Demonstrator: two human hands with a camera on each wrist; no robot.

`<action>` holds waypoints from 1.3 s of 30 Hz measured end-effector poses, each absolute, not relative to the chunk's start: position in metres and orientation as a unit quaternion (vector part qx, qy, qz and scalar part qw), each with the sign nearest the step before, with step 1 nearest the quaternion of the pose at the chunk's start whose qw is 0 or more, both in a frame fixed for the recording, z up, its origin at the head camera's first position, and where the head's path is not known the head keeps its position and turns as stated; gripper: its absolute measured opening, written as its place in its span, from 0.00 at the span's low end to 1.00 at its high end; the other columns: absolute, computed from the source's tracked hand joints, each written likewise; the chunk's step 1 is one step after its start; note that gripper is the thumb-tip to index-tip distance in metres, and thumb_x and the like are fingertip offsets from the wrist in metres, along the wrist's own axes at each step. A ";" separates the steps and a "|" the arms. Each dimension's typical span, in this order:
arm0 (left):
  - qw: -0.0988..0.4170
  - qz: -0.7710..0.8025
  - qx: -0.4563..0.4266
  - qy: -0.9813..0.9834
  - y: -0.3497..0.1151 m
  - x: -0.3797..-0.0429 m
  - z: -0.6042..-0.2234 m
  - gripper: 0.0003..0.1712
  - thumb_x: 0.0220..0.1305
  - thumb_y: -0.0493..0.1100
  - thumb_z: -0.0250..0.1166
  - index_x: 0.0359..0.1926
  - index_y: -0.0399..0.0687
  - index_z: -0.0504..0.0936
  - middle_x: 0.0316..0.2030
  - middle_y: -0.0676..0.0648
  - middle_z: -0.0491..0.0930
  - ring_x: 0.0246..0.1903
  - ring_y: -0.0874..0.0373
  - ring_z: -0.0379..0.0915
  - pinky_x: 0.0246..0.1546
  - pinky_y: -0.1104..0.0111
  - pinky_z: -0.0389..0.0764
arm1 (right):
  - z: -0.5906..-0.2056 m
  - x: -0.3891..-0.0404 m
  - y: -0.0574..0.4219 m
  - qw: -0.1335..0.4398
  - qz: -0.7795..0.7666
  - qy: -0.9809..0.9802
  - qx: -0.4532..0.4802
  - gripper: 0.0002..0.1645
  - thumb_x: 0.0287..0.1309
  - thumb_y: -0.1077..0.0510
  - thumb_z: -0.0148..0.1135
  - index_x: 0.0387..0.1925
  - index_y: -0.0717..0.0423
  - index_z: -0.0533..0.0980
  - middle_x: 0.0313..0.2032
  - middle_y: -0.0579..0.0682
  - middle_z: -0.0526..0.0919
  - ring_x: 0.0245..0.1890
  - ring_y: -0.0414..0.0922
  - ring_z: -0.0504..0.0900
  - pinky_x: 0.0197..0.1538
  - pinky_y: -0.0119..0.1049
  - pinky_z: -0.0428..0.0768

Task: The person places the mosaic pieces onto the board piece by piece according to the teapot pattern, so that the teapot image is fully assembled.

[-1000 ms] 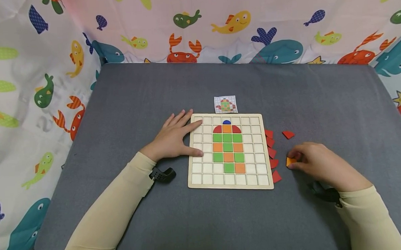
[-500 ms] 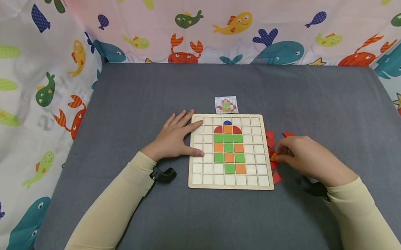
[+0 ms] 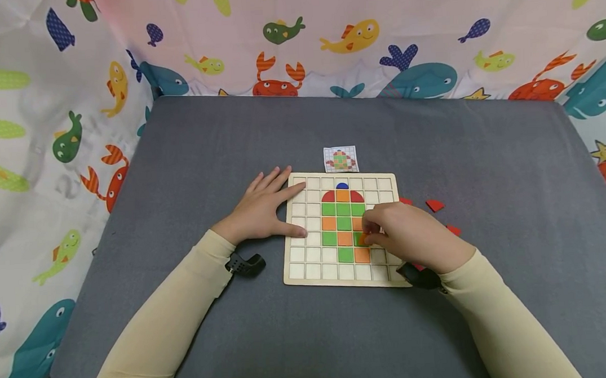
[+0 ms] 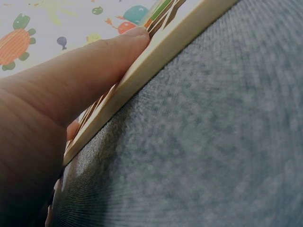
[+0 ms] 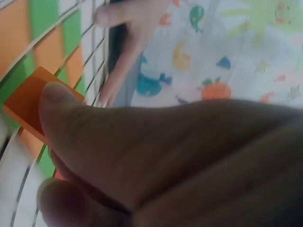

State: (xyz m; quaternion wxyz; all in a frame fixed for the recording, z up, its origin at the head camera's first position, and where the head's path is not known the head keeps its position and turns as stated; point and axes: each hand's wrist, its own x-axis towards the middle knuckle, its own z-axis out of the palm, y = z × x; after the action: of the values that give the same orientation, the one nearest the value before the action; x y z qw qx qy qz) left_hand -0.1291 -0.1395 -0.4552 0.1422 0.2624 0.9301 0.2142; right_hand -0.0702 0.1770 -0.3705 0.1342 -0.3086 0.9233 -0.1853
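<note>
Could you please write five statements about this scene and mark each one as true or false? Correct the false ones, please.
1. The right hand pinches an orange tile. True.
2. Red pieces lie on the table to the right of the wooden board. True.
3. The left hand holds a red piece. False: the left hand holds none and touches the board's left edge.
4. A small picture card lies on the board's far side. True.
5. The blue piece is in the bottom row. False: the blue piece is in the top row.
</note>
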 end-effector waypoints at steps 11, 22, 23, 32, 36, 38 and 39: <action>0.144 0.211 0.263 0.930 -0.139 -0.130 -0.456 0.66 0.51 0.85 0.66 0.84 0.72 0.52 0.85 0.52 0.34 0.84 0.53 0.24 0.81 0.50 0.26 | -0.378 -0.070 0.130 0.155 -0.168 0.901 -0.368 0.13 0.61 0.59 0.77 0.26 0.46 0.80 0.26 0.37 0.77 0.25 0.36 0.73 0.30 0.31 0.75; 0.138 0.211 0.262 0.931 -0.138 -0.129 -0.454 0.66 0.49 0.85 0.67 0.84 0.71 0.54 0.85 0.51 0.37 0.84 0.52 0.26 0.81 0.50 0.27 | -0.393 -0.069 0.120 0.159 -0.173 0.897 -0.374 0.15 0.62 0.62 0.74 0.25 0.45 0.77 0.24 0.38 0.75 0.25 0.37 0.72 0.29 0.32 0.75; 0.139 0.211 0.261 0.932 -0.138 -0.129 -0.455 0.66 0.49 0.85 0.67 0.84 0.71 0.54 0.85 0.51 0.36 0.84 0.52 0.26 0.81 0.50 0.27 | -0.394 -0.068 0.120 0.159 -0.171 0.897 -0.374 0.15 0.62 0.62 0.74 0.25 0.45 0.77 0.24 0.38 0.74 0.25 0.37 0.72 0.29 0.32 0.74; 0.140 0.216 0.266 0.929 -0.139 -0.129 -0.454 0.65 0.50 0.84 0.68 0.84 0.70 0.55 0.85 0.51 0.37 0.84 0.52 0.26 0.81 0.50 0.27 | -0.397 -0.068 0.124 0.141 -0.169 0.901 -0.374 0.13 0.62 0.62 0.74 0.25 0.44 0.83 0.27 0.37 0.77 0.28 0.36 0.74 0.33 0.31 0.78; 0.143 0.217 0.265 0.929 -0.140 -0.129 -0.453 0.65 0.51 0.84 0.68 0.84 0.70 0.55 0.85 0.51 0.37 0.84 0.52 0.26 0.81 0.49 0.27 | -0.392 -0.076 0.135 0.142 -0.174 0.906 -0.359 0.09 0.62 0.63 0.74 0.28 0.46 0.85 0.29 0.38 0.80 0.29 0.37 0.75 0.36 0.33 0.79; 0.144 0.215 0.264 0.929 -0.140 -0.129 -0.453 0.65 0.51 0.84 0.68 0.84 0.70 0.54 0.85 0.51 0.36 0.84 0.52 0.25 0.81 0.49 0.27 | -0.388 -0.082 0.146 0.137 -0.177 0.914 -0.339 0.07 0.63 0.62 0.74 0.31 0.47 0.87 0.30 0.39 0.81 0.30 0.39 0.76 0.37 0.35 0.79; 0.144 0.215 0.264 0.929 -0.140 -0.129 -0.453 0.66 0.50 0.84 0.68 0.84 0.70 0.54 0.85 0.51 0.36 0.84 0.52 0.25 0.81 0.48 0.27 | -0.385 -0.086 0.151 0.136 -0.177 0.918 -0.326 0.06 0.63 0.62 0.74 0.32 0.47 0.87 0.30 0.40 0.82 0.31 0.39 0.76 0.38 0.35 0.79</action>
State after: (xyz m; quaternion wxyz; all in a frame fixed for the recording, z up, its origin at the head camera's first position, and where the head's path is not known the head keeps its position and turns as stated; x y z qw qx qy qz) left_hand -0.1288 -0.1403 -0.4529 0.1443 0.2640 0.9292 0.2146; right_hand -0.0861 0.1514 -0.3852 0.1364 -0.3264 0.9184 -0.1772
